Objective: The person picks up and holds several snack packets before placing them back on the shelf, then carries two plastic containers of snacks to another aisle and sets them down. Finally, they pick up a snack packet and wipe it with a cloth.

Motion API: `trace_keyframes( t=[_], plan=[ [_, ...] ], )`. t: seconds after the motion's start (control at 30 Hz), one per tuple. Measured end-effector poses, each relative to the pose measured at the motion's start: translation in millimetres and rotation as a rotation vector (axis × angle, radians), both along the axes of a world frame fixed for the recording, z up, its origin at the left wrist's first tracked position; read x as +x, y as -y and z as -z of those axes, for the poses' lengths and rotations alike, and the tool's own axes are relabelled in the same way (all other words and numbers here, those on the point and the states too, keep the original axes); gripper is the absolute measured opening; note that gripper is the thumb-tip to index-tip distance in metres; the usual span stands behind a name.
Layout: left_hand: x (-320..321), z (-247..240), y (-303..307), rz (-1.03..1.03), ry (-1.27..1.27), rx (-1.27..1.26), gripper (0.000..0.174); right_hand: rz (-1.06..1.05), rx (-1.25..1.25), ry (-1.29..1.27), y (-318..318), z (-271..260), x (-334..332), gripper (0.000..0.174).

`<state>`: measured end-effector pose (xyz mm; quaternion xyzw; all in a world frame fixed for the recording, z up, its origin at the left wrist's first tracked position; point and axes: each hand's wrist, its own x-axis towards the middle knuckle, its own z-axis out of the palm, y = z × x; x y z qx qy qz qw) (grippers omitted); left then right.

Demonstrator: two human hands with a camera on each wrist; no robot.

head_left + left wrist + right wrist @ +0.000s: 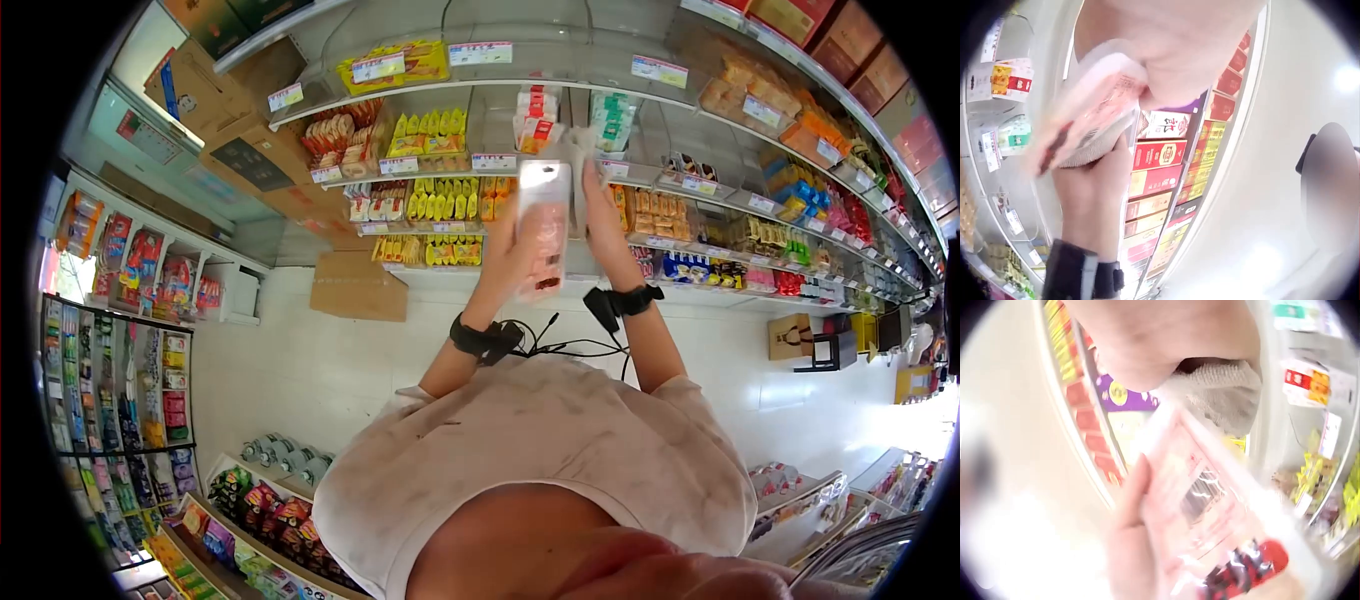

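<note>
My left hand (508, 255) grips a flat pink-and-white plastic packet (1200, 506) by its side, in front of the shelves. A barcode and a red-and-black label show on the packet's face in the right wrist view. My right hand (602, 212) holds a whitish knit cloth (1222, 394), with the fingers bent around it. In the head view the cloth stands up beside the packet's upper right edge. From the left wrist view, the packet (1094, 103) partly covers the cloth (1100, 144).
Shelves of packaged snacks with price tags (495, 162) curve across the front. White-and-red packets (537, 120) and green-and-white packets (612, 118) stand just beyond my hands. A cardboard box (358, 285) sits on the floor at left. Black cables (570, 347) hang between my wrists.
</note>
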<state>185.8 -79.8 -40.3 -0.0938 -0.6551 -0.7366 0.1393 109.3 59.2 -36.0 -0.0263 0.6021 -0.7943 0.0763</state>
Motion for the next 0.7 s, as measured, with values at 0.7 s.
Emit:
trace_keyframes(
  t=[0.7],
  plan=[
    [-27,-5,-164,0.206,0.327,0.242,0.059,0.091,0.572,-0.815,-156,8,37,0.065]
  ],
)
